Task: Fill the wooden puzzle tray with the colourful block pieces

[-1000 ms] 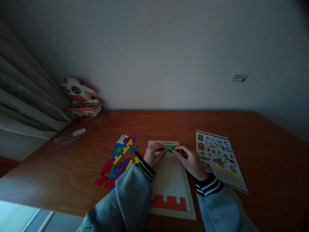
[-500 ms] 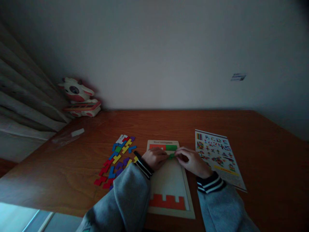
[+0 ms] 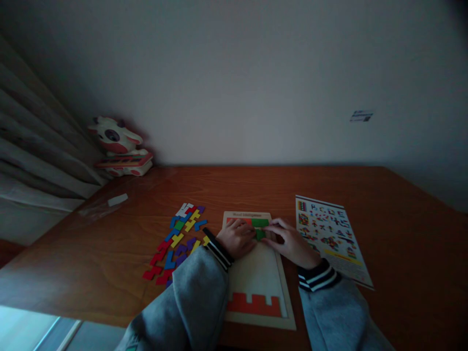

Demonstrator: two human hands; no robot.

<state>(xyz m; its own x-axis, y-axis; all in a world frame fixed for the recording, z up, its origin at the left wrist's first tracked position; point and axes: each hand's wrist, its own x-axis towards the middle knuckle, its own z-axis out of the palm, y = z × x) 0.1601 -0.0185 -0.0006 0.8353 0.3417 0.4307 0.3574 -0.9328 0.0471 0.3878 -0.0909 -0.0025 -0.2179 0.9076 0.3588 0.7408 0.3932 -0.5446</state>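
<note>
A wooden puzzle board [image 3: 252, 270] lies in front of me, red pieces [image 3: 254, 305] along its near edge. At its far end a green piece [image 3: 259, 223] sits beside a red strip partly covered by my fingers. My left hand [image 3: 237, 239] rests flat over the upper left of the board, its fingertips beside a small green puzzle piece [image 3: 260, 235]. From the other side, my right hand [image 3: 290, 243] pinches that small green piece between thumb and fingers, low over the board, just below the larger green area.
Several loose coloured pieces [image 3: 169, 261] spread left of the board. A printed pattern sheet [image 3: 331, 234] lies to its right. Farther back on the wooden table [image 3: 234, 187] are a clear plastic bag [image 3: 98, 208] and a cow-shaped toy [image 3: 122, 146] by the curtain.
The small green piece has turned flatter toward the board, showing more of its face. My right fingers have shifted slightly around it, and my left hand has shifted slightly right.
</note>
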